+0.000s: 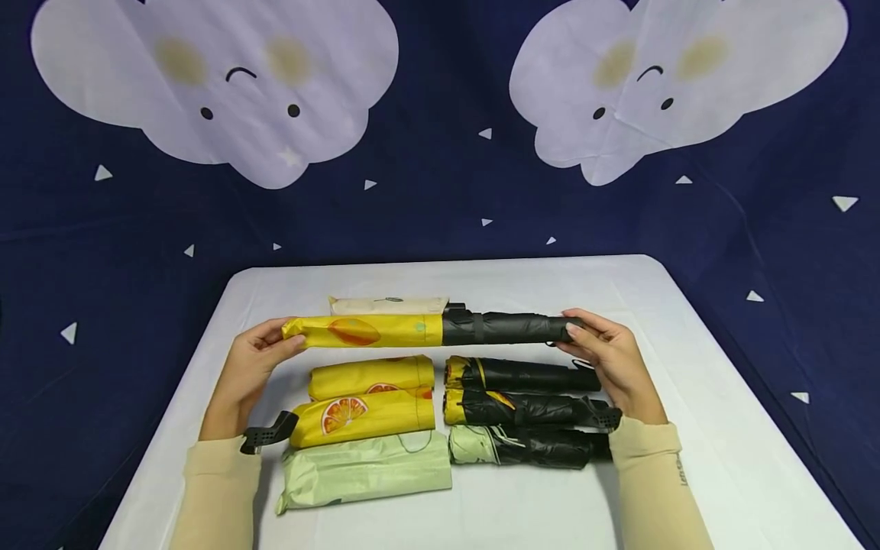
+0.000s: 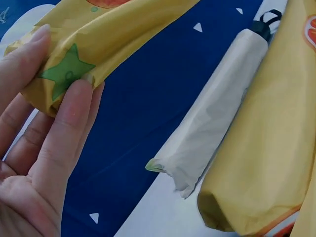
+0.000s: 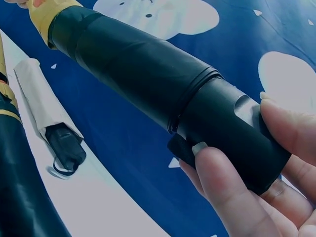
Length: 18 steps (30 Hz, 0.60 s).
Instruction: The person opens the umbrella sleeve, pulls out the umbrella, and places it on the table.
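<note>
A folded black umbrella [image 1: 516,328] is held level above the table, its far end inside a yellow fruit-print sleeve [image 1: 399,331]. My left hand [image 1: 249,374] pinches the closed end of that sleeve, thumb beside a green star print [image 2: 66,71]. At the other end my right hand [image 1: 615,367] grips the umbrella's black handle [image 3: 232,133] between thumb and fingers. Below lie two yellow orange-slice sleeves [image 1: 367,416] and a pale green sleeve [image 1: 371,470]. To their right, three folded black umbrellas [image 1: 543,447] lie in a row, two with yellow edges and one with green.
Behind the held umbrella lies a cream sleeve [image 2: 212,98] with a black umbrella end [image 3: 64,148] and strap showing from it. The white table [image 1: 385,531] has rounded far corners. A dark blue cloth [image 1: 440,206] with clouds and small triangles hangs behind.
</note>
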Available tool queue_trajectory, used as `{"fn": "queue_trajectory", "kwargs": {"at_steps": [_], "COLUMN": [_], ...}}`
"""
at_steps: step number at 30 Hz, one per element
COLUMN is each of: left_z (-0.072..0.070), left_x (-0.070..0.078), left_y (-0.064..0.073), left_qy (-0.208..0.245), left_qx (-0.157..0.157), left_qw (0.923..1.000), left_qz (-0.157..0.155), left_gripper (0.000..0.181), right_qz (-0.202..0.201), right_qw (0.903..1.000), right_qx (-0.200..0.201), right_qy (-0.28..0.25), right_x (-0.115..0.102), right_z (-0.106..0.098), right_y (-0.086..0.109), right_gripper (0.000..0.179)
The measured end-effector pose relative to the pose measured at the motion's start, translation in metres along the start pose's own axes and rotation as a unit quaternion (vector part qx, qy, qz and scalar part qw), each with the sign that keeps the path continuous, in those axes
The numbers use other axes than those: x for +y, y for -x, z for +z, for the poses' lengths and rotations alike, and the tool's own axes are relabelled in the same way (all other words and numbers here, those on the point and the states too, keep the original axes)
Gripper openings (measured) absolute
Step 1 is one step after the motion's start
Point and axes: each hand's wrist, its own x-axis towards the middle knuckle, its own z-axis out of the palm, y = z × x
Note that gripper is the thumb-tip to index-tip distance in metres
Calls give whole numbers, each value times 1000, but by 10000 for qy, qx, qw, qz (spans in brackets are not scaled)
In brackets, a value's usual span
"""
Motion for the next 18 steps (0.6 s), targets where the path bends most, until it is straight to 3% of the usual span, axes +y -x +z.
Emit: {"fn": "queue_trajectory", "kwargs": {"at_steps": [8,12,18], "left_z": [-8,-13,-15], "left_x": [-1,-10,-32], "left_y": [2,-1,-2], "left_qy": [640,812,759], "left_qx": [426,601,536], "left_qw": [9970,9948,9941], "left_qz": [38,-160,-554], "left_gripper": [25,23,18], "right_qz": [-44,48,293], "right_qw": [9999,9998,9994], "right_qx": [158,188,191], "right_qy": [-33,-14,88], "right_x": [-2,3,15], "right_z": [-20,-31,-48], "right_y": [1,3,4], "right_gripper": [34,34,35]}}
